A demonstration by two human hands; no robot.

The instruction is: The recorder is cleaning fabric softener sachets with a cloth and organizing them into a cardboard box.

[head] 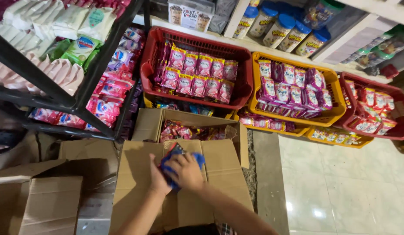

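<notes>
Blue packets sit clamped between both hands above the flaps of an open cardboard box on the floor; deeper inside the box lie more sachets in red and pink wrappers. Behind it, a red basket holds rows of pink sachets, a yellow basket holds pink and purple ones, and a second red basket at the far right holds red packets. A black metal rack on the left carries white, green and pink packs. Flattened cardboard lies at lower left, beside the box. The left hand curls closed on the packets' near edge, and the right hand closes over their top.
</notes>
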